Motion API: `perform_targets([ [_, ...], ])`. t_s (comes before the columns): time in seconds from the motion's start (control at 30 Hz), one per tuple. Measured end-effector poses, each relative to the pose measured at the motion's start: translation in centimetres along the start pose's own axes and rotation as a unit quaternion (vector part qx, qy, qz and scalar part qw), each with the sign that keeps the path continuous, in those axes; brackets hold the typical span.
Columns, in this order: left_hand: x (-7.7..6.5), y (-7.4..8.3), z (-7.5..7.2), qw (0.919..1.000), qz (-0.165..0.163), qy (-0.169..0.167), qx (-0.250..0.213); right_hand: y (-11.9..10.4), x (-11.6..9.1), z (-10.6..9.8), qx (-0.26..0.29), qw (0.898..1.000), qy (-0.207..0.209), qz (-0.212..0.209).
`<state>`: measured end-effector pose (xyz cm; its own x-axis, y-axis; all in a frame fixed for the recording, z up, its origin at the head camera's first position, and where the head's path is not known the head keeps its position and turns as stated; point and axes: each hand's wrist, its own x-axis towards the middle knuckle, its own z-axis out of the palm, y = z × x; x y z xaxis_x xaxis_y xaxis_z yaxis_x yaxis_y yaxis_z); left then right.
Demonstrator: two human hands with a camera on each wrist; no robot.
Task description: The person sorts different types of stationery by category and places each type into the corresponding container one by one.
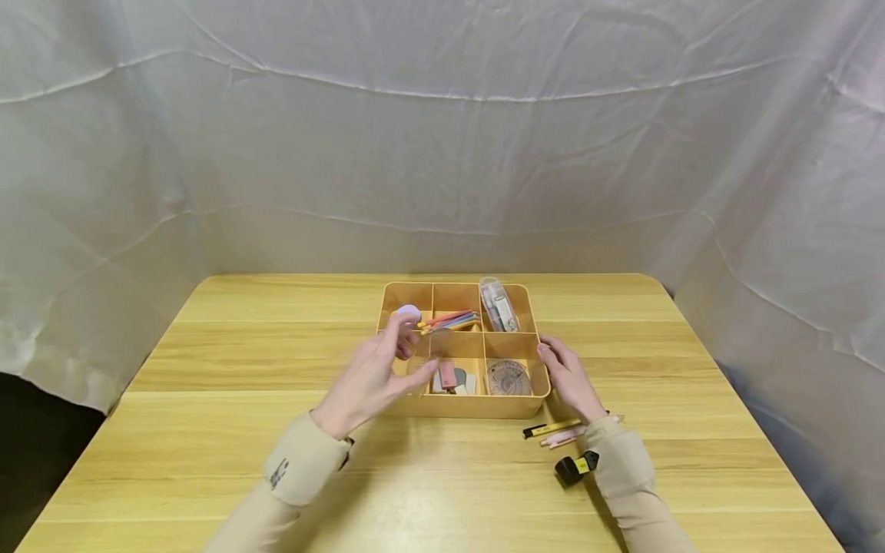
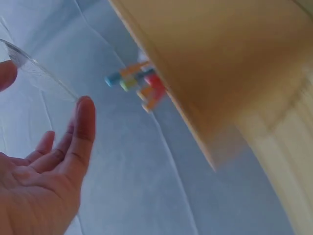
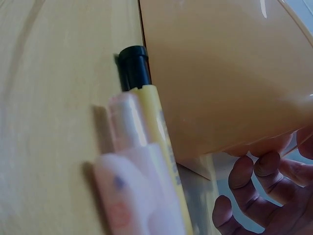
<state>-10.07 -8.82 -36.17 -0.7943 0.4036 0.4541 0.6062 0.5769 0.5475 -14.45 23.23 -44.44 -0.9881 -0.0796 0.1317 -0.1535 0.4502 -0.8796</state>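
My left hand (image 1: 369, 376) is raised over the left part of a yellow-orange divided tray (image 1: 459, 407). Between its thumb and a fingertip it pinches a thin, clear plastic disc (image 2: 46, 73) by the edges. Past those fingers, a rounded lilac object (image 1: 408, 312) shows in the back left compartment. My right hand (image 1: 568, 378) grips the tray's right wall at the rim, with curled fingertips (image 3: 242, 171) against it. Inside the tray lie colored pencils (image 1: 452, 319), a pink eraser (image 1: 447, 374) among other small pieces, a clear round protractor (image 1: 508, 378) and a clear case (image 1: 499, 306).
By the right wrist, a yellow pen (image 1: 549, 428) with a black end and pale pink pens (image 1: 561, 438) lie on the wooden table (image 1: 228, 430). A black object with a yellow label (image 1: 574, 468) sits nearer. Grey-white cloth (image 1: 442, 169) hangs behind the table and at both sides.
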Motion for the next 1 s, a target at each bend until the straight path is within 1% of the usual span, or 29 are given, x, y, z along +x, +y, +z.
perform_targets([
  [0.07, 0.7, 0.7, 0.6, 0.9999, -0.01, -0.013, -0.002, 0.0, 0.0, 0.0, 0.001, 1.0, -0.001, 0.0],
  [0.2, 2.1, 2.3, 1.7, 0.9983, -0.04, -0.041, 0.007, -0.1, 0.0, 0.0, 0.002, 1.0, -0.002, 0.004],
  [0.3, 3.1, 3.3, 2.4, 0.9962, -0.054, -0.059, 0.035, -0.2, 0.0, 0.1, 0.005, 1.0, -0.003, 0.006],
  [0.4, 3.9, 4.0, 3.1, 0.9931, -0.059, -0.07, 0.073, -0.2, -0.1, 0.1, 0.009, 1.0, -0.004, 0.005],
  [0.53, 4.8, 4.6, 4.0, 0.9908, -0.055, -0.075, 0.098, -0.2, -0.1, 0.2, 0.011, 1.0, -0.007, 0.001],
  [0.63, 5.3, 4.7, 4.7, 0.9902, -0.045, -0.073, 0.11, -0.2, -0.1, 0.2, 0.012, 1.0, -0.007, 0.002],
  [0.73, 5.9, 4.8, 5.4, 0.9876, -0.04, -0.073, 0.133, -0.2, -0.1, 0.2, 0.015, 1.0, -0.006, 0.002],
  [0.9, 6.5, 5.0, 6.5, 0.9818, -0.041, -0.086, 0.164, -0.4, -0.2, 0.1, 0.021, 1.0, -0.003, 0.003],
  [1.0, 7.0, 5.4, 7.0, 0.98, -0.042, -0.084, 0.175, -0.4, -0.2, 0.1, 0.025, 1.0, -0.003, 0.006],
])
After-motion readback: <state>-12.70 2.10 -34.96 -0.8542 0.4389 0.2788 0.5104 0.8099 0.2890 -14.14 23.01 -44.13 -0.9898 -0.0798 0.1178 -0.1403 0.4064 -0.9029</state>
